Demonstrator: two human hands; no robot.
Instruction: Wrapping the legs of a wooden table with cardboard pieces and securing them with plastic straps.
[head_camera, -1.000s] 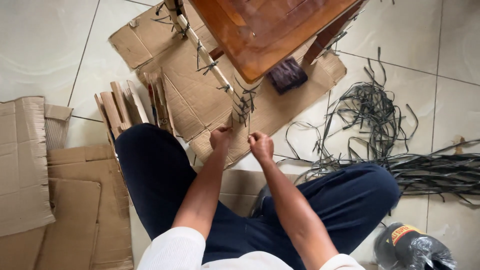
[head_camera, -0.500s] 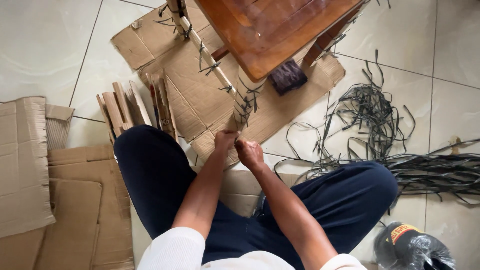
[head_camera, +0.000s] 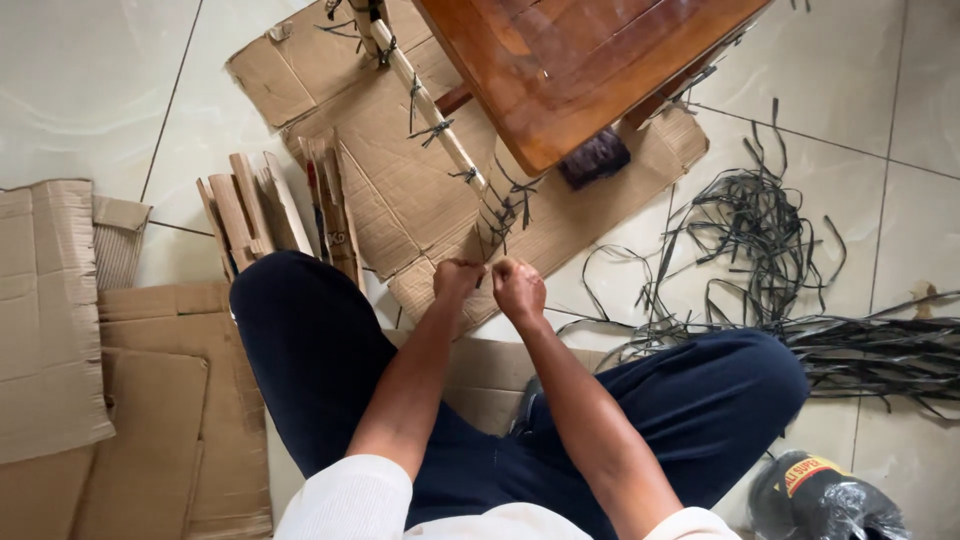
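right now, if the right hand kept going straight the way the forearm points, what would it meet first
Probably the light wooden stick with dark strip knots, whose near end lies just beyond the right hand; past that, the flattened cardboard. Depth is unclear from overhead.

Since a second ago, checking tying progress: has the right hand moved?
Yes. The right hand has drawn toward the person, away from the wooden table, beside the left hand.

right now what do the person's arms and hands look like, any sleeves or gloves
No gloves: the left hand and right hand are bare, with no rings or watch visible. Both forearms are uncovered. White sleeves are pushed up to about the elbows, seen at the bottom edge of the head view. Dark navy trousers cover the legs.
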